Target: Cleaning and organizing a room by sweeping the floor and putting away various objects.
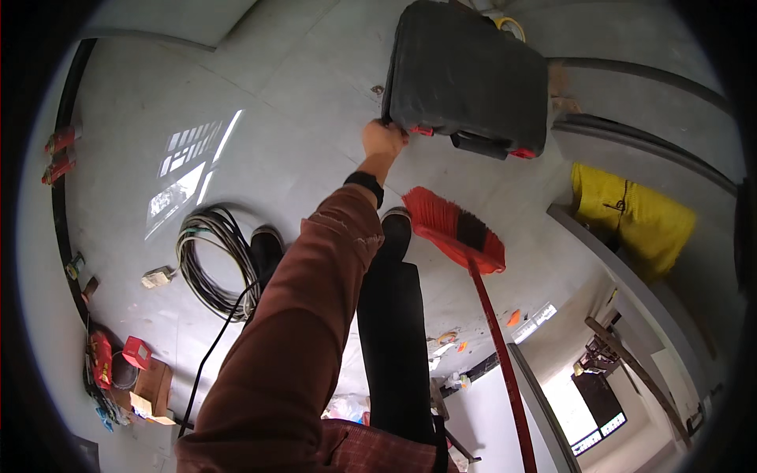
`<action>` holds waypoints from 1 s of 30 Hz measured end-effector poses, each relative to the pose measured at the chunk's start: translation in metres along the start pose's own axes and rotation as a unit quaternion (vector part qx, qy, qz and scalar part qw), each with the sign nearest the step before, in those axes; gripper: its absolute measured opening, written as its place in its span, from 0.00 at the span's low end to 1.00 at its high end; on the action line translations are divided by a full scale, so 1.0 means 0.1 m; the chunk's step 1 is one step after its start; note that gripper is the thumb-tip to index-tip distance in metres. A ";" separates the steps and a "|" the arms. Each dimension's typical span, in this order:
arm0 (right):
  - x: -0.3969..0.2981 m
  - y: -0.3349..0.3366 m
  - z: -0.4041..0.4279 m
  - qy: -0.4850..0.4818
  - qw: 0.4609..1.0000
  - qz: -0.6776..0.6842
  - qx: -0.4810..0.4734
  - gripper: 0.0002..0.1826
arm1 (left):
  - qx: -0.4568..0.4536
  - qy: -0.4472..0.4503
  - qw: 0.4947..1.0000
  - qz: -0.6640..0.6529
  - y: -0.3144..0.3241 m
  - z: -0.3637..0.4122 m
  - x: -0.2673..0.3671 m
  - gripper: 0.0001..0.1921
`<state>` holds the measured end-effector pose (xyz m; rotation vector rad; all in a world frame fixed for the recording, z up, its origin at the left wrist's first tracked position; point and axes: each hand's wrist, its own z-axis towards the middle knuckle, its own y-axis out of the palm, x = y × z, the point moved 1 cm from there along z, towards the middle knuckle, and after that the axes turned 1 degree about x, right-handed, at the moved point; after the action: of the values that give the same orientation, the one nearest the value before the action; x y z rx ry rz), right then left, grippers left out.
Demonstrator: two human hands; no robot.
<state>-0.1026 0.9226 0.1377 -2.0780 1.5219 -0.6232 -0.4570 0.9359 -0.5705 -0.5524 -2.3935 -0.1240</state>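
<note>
My left hand (pixel 383 139) reaches forward with its fingers curled at the near left corner of a black plastic tool case (pixel 467 77). The case has red latches and a black carry handle (pixel 480 145) on its near edge. A dark band circles my left wrist, below a rolled brown sleeve. My right hand is out of view. Close to my right shoe lies the head of a broom with red and black bristles (pixel 440 216). Its red handle (pixel 500 343) runs down past the bottom of the picture.
A coiled cable (pixel 189 260) with a pale socket block (pixel 157 277) lies by my left shoe. A cardboard box (pixel 152 387) and red packages stand at the left wall. Yellow cloth (pixel 636 213) is at the right, beyond a grey edge. Scraps (pixel 447 338) litter the floor.
</note>
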 end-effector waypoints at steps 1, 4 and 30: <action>0.02 0.02 -0.01 -0.004 1.000 -0.003 0.006 0.37 | -0.002 0.001 1.000 -0.004 0.03 -0.08 -0.02 0.11; 0.14 0.02 -0.05 -0.016 0.999 -0.008 0.027 0.37 | 0.007 -0.047 0.998 -0.044 0.04 -0.28 -0.17 0.10; -0.03 -0.06 -0.12 -0.024 0.993 0.007 -0.111 0.45 | 0.077 -0.141 0.982 -0.098 -1.90 -1.29 -1.24 0.16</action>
<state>-0.1066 0.9252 0.1506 -2.2265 1.6402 -0.4095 -0.3751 0.6905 -0.5386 -0.2752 -2.7028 0.0591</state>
